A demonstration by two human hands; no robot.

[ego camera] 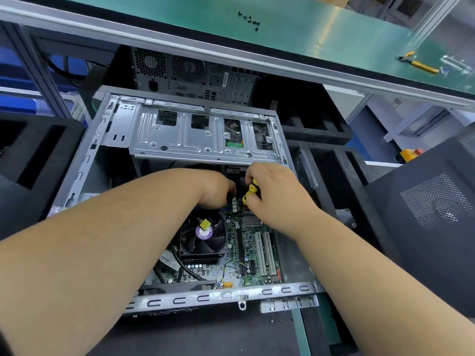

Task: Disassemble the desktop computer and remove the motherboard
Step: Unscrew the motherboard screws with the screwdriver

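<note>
Yellow-handled screwdriver [249, 191] is gripped by the right hand [276, 195]; left hand [216, 190] fingers hidden, grip undetermined; a slip could gouge the motherboard [253, 255].

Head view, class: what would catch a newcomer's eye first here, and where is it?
Two bare forearms reach into the middle of an open computer case. The right hand grips a yellow-and-black screwdriver, while the left hand reaches in beside it. Below them sits the green motherboard with its black cooler fan, and yellow-handled pliers lie on the green shelf upper right.
</note>
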